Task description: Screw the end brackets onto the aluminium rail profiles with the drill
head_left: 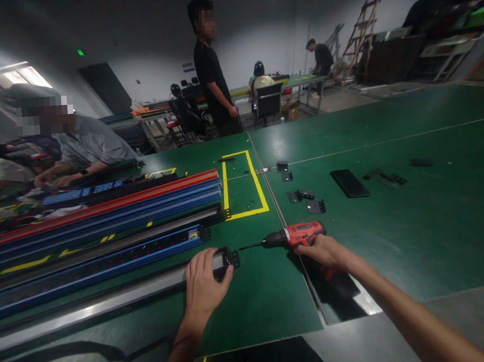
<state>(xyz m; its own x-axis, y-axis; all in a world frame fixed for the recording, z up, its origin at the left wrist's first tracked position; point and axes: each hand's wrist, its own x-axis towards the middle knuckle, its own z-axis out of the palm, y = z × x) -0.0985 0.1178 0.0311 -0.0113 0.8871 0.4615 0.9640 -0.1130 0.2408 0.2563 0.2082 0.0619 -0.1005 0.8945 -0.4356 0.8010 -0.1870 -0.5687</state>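
Observation:
My left hand [205, 284] is closed over the end of a long grey metal rail [110, 304] lying on the green table, right by its black end bracket [230, 256]. My right hand [322, 250] grips a red and black cordless drill [297, 235] held level. The drill's bit [250, 246] points left at the bracket, close to touching it.
Long blue, red and black rails [101, 222] lie stacked beyond the grey one. Black brackets [306, 199] and a dark phone [349, 183] lie on the green table [412, 220]. A yellow taped rectangle [242, 183] marks the table. People sit at left and stand behind.

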